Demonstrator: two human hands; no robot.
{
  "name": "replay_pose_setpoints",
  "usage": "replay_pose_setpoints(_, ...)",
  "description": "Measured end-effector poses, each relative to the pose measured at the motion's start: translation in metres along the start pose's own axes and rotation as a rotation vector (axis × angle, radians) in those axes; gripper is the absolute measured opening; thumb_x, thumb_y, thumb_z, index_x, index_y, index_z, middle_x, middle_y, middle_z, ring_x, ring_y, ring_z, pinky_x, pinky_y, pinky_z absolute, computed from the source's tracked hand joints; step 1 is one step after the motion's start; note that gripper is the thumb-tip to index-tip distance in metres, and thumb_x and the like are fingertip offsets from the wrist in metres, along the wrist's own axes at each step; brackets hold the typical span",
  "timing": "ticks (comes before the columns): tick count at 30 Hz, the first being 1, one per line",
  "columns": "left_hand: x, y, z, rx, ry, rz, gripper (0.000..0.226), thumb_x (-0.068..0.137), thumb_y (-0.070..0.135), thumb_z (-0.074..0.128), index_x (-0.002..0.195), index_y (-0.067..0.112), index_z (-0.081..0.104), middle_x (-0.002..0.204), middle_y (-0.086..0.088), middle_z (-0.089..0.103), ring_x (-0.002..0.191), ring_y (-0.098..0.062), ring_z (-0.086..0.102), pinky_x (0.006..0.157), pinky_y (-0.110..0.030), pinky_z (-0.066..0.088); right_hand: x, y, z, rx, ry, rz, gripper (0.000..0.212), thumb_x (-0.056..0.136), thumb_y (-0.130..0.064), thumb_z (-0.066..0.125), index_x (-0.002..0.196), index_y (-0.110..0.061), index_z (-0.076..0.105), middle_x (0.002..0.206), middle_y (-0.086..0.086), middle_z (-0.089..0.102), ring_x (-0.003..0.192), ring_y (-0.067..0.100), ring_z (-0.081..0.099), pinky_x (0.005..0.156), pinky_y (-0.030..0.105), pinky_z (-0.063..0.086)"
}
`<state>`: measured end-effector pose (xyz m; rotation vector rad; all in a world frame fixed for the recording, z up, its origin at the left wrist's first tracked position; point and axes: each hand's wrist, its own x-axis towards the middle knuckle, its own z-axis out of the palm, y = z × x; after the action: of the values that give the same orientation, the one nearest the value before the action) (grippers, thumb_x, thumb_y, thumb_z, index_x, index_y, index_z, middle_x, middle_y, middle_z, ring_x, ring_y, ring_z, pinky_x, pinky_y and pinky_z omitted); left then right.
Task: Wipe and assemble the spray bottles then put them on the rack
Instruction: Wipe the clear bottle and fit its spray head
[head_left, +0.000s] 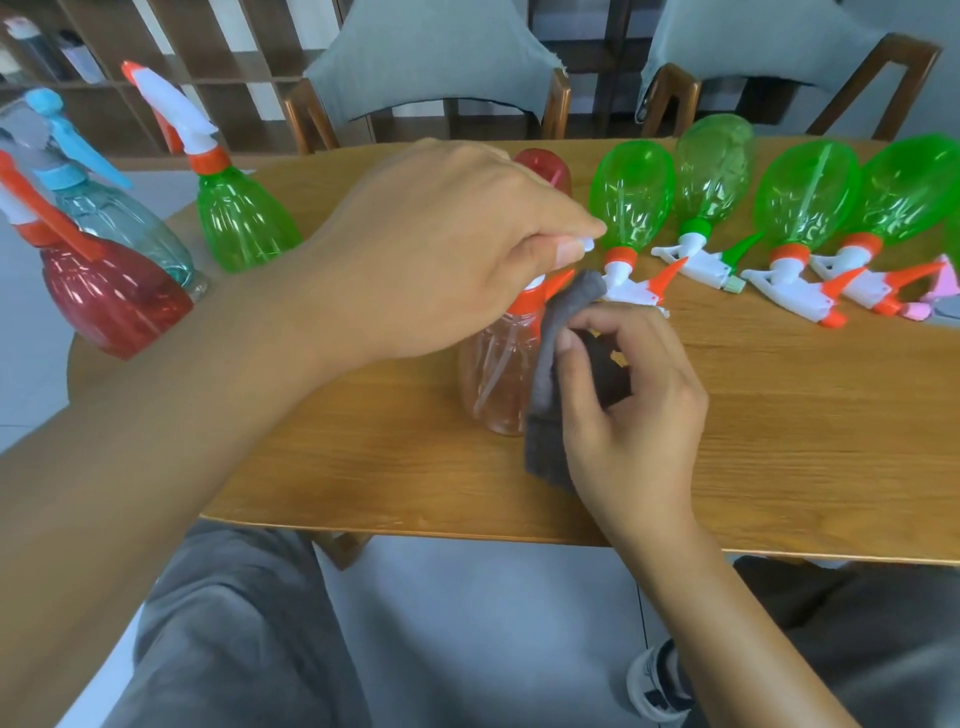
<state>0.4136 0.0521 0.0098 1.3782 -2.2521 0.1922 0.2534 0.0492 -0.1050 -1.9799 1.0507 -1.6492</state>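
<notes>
My left hand (441, 249) comes down over the top of the pale orange bottle (498, 374), fingers curled round its white spray head (540, 278); the head sits on an orange collar and an orange trigger pokes out toward the right. The bottle stands upright on the desk (779, 441), near its front edge. My right hand (623, 405) is just right of that bottle, fingers and thumb pinching a grey cloth (550, 374) and pressing it against the bottle's side; the cloth hangs down to the desk. Behind the bottle, partly hidden by my left hand, a red bottle (545, 169). Right of the pale orange bottle, lying on the desk with spray heads pointing at me, a row of four green bottles: first green bottle (631, 200) nearest, then one with a green collar (714, 171), then two more with orange collars (802, 197) (909, 187). Something pink (940, 283) at the far right end, can't tell what. Left of the pale orange bottle, standing upright: a green bottle with spray head (239, 218), a blue bottle (119, 223), a dark red bottle (111, 296). Two chairs (431, 67) behind the desk
</notes>
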Motion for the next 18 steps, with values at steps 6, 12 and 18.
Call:
replay_pose_setpoints(6, -0.002, 0.001, 0.0, -0.006, 0.027, -0.012, 0.018, 0.101, 0.014, 0.061, 0.098, 0.017, 0.079, 0.088, -0.004, 0.076, 0.074, -0.01, 0.046, 0.074, -0.03, 0.033, 0.015, 0.002, -0.012, -0.064, -0.131, -0.004, 0.009, 0.09, -0.009, 0.071, 0.094, -0.015, 0.067, 0.09, -0.011, 0.06, 0.085, -0.003, 0.053, 0.077, 0.007, 0.036)
replay_pose_setpoints(12, 0.005, -0.002, -0.001, 0.033, -0.063, -0.079, 0.019, 0.104, 0.031, 0.06, 0.096, 0.031, 0.077, 0.089, 0.006, 0.075, 0.072, -0.011, 0.053, 0.071, -0.03, 0.035, 0.008, 0.009, -0.02, -0.102, -0.224, 0.006, 0.015, 0.088, -0.014, 0.068, 0.098, -0.023, 0.061, 0.094, -0.013, 0.06, 0.083, 0.001, 0.055, 0.076, 0.013, 0.042)
replay_pose_setpoints(18, 0.01, 0.002, -0.001, 0.048, -0.079, -0.184, 0.035, 0.103, 0.051, 0.051, 0.089, 0.031, 0.076, 0.082, 0.006, 0.073, 0.069, -0.009, 0.06, 0.066, -0.03, 0.04, 0.0, 0.015, -0.024, -0.141, -0.29, 0.073, 0.013, 0.086, -0.022, 0.067, 0.096, -0.027, 0.061, 0.093, -0.018, 0.059, 0.085, 0.009, 0.057, 0.074, 0.03, 0.048)
